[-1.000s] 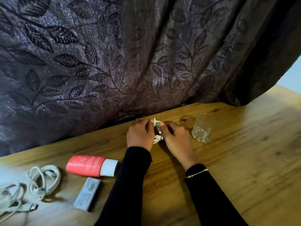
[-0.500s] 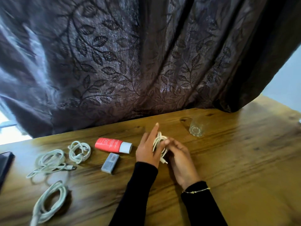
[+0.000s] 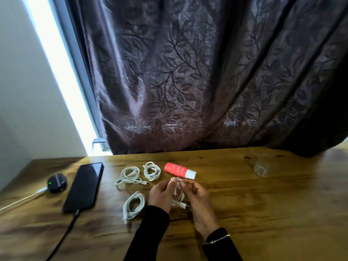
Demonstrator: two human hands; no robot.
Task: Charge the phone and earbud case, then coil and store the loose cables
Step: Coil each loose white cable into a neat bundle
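Note:
My left hand (image 3: pixel 161 194) and my right hand (image 3: pixel 197 198) both hold a coiled white cable (image 3: pixel 178 193) just above the wooden table (image 3: pixel 263 213). Three other white cable coils lie to the left: one (image 3: pixel 130 176), a second (image 3: pixel 152 171) behind it, and a third (image 3: pixel 133 204) nearer me. The black phone (image 3: pixel 83 186) lies face up at left with a dark cable (image 3: pixel 64 236) plugged into its near end. The black earbud case (image 3: pixel 56 182) shows a green light, and a white cable (image 3: pixel 22 199) runs into it.
A red tube with a white cap (image 3: pixel 179 170) lies just beyond my hands. A clear glass (image 3: pixel 261 167) stands at the back right. A dark leaf-patterned curtain (image 3: pixel 207 81) hangs along the table's far edge. A bright window gap (image 3: pixel 62 76) is at left.
The view has swung left, bringing the phone and earbud case into sight. My hands, with the cable coil, have moved left, away from the glass and toward the other coils.

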